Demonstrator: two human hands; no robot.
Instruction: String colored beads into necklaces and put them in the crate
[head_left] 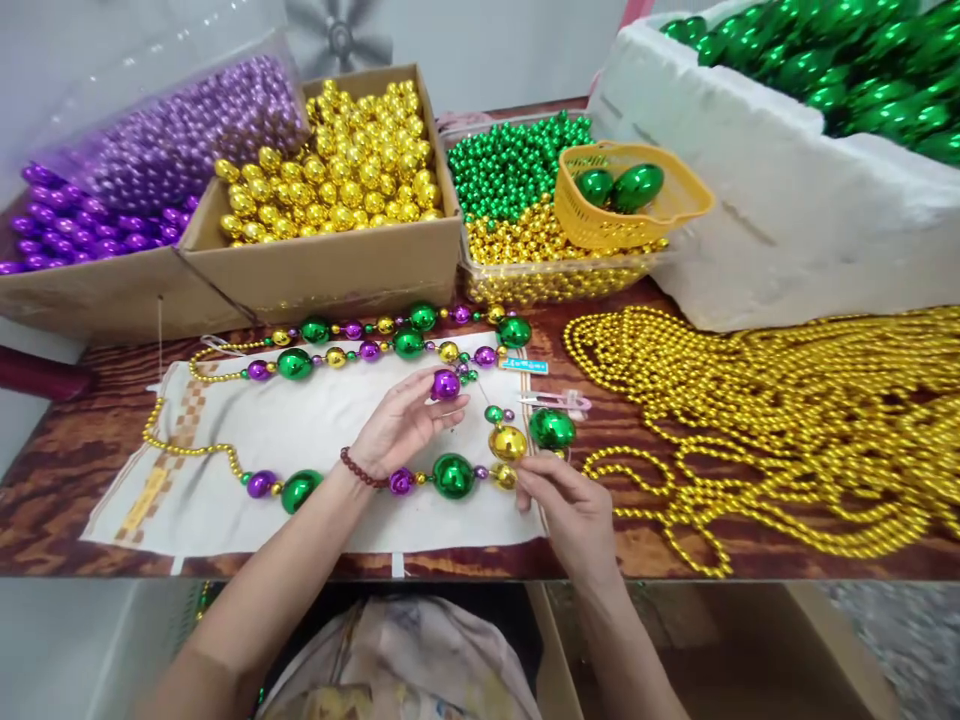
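Note:
My left hand point(409, 422) holds a purple bead point(446, 384) between thumb and fingertips, above a white cloth point(360, 410). Small green beads lie just beyond it. My right hand point(571, 505) has its thumb and finger pinched at the string of beads, beside a large gold bead point(508, 442); the thread itself hardly shows there. Along this string sit a large green bead point(453, 476) and a purple bead point(401, 481), partly behind my left wrist. Another big green bead point(553, 429) rests beyond my right hand, close to pink-handled thread snips point(566, 401).
Finished-looking bead strands point(409, 344) run along the cloth's far edge. Behind stand a cardboard box point(322, 265) of purple and gold beads, a clear tub point(480, 280) with a yellow basket point(637, 225), and a white foam box point(750, 200). Gold bead chains point(787, 400) spread at right.

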